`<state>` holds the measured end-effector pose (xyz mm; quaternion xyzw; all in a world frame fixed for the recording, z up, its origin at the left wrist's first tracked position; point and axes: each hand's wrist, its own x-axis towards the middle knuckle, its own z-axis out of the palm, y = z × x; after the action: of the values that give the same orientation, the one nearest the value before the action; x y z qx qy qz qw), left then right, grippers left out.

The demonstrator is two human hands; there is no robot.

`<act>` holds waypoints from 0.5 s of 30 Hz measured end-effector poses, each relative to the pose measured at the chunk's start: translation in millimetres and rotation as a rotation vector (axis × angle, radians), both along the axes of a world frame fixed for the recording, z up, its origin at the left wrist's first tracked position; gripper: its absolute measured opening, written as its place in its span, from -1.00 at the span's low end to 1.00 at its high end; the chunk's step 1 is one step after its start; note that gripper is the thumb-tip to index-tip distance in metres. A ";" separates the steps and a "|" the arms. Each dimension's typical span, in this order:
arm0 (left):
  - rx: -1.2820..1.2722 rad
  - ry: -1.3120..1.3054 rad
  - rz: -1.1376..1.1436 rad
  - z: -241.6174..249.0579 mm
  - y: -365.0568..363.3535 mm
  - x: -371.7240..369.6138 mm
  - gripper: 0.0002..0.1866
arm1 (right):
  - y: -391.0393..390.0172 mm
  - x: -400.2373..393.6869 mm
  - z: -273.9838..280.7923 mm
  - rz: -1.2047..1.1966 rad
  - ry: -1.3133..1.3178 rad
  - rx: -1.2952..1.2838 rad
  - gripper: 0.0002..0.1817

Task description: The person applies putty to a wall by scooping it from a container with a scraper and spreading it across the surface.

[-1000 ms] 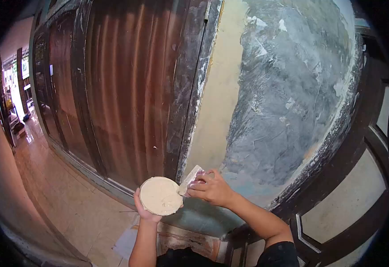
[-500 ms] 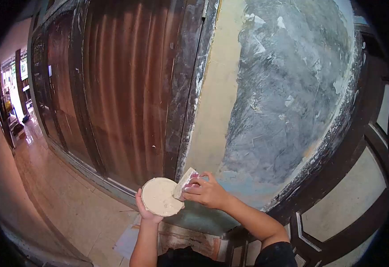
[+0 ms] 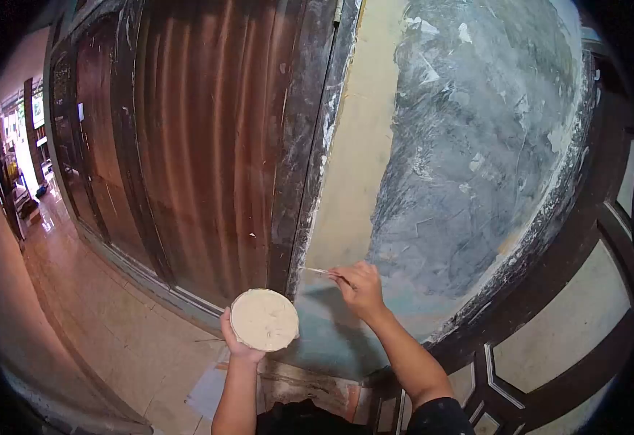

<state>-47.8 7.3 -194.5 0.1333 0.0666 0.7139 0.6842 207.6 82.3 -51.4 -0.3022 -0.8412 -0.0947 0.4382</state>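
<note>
My left hand (image 3: 239, 341) holds a round container of cream-coloured paste (image 3: 265, 320) from its left and lower side, low in the middle of the view. Above and to the right of it, my right hand (image 3: 359, 287) pinches a thin flat scraper (image 3: 315, 270), seen edge-on. The scraper's far end is at the wall beside the dark frame, near the lower end of a cream strip (image 3: 357, 138). Grey, patchy wall (image 3: 476, 145) lies to the right of the strip, and bluish-green wall (image 3: 324, 326) shows below it.
Dark-framed glass panels with a reddish-brown curtain (image 3: 208, 145) stand at the left. A dark panelled door (image 3: 560, 326) is at the right. Tiled floor (image 3: 121, 330) runs along the left, and a pale sheet (image 3: 207, 391) lies near my left forearm.
My right hand has moved up and right with the scraper, from the paste container to the wall. The scraper has turned from broadside to edge-on. My left hand and the container have barely moved.
</note>
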 end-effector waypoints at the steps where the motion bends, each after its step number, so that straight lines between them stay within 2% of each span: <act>1: -0.015 0.019 0.028 -1.2 0.5 -2.3 -0.12 | 9.9 7.1 -7.0 -0.089 0.079 -0.107 -0.86; 2: -0.016 0.019 0.029 -2.6 -0.9 -3.9 -0.12 | 21.1 12.3 -14.9 -0.177 0.158 -0.213 -0.88; 3: -0.007 0.007 0.010 5.1 -6.1 -5.1 -0.12 | 31.1 17.0 -29.9 -0.176 0.158 -0.214 -0.88; 5: 0.051 -0.050 -0.067 24.8 -16.4 -6.4 -0.11 | 43.1 26.2 -67.2 -0.273 0.042 -0.253 -0.85; 7: -0.019 -0.028 0.085 -3.8 0.8 -13.1 -0.12 | 50.5 23.9 -92.5 -0.279 0.008 -0.290 -0.81; 8: -0.015 -0.029 0.088 -12.4 3.3 -15.2 -0.12 | 57.0 21.4 -109.9 -0.289 0.021 -0.261 -0.81; 9: 0.006 -0.032 0.065 -4.7 -1.1 -15.6 -0.12 | 58.6 15.7 -115.5 -0.297 0.035 -0.235 -0.80; 10: 0.025 -0.035 0.041 -0.5 -4.1 -16.2 -0.12 | 59.6 13.1 -120.4 -0.377 -0.041 -0.318 -0.78; 15: -0.025 -0.069 0.057 2.6 -3.0 -15.7 -0.13 | 68.8 12.3 -126.9 -0.478 -0.007 -0.279 -0.80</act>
<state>-63.4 4.3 -191.9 0.0981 0.0559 0.7363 0.6672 219.9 151.1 -178.3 -0.5491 -0.7526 -0.0797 0.3546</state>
